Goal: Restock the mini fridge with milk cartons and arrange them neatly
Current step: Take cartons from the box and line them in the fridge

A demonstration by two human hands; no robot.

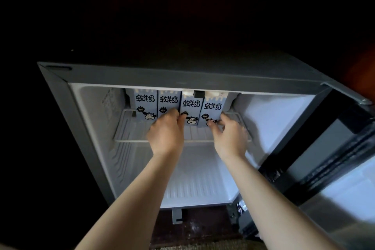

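**Dark room, open mini fridge, four milk cartons in a row**

Darkness fills the upper half of the frame, and only a strip of dim floor (pixel 203 246) shows at the bottom edge. At centre I look down into the mini fridge (pixel 182 79). Its door (pixel 334 158) is swung open at the right edge, with the black seal facing me.

On the white wire shelf (pixel 129 128) four pale blue milk cartons stand upright, side by side and touching. From left to right they are the first carton (pixel 145 105), second carton (pixel 168 100), third carton (pixel 190 107) and fourth carton (pixel 212 106). A small black fitting (pixel 198 94) under the top rim hides part of the third carton's top.

Both forearms reach in from below and cover the lower shelf front. My view has the left hand (pixel 166 132) with fingers curled, gripping the second carton's lower edge, fingertips at the seam with the third. The right hand (pixel 229 136) pinches the fourth carton's lower corner, thumb across the print.

Each face carries dark stylised characters that I read as 软牛奶. Below them are a cartoon cow and a starburst badge too small to read.
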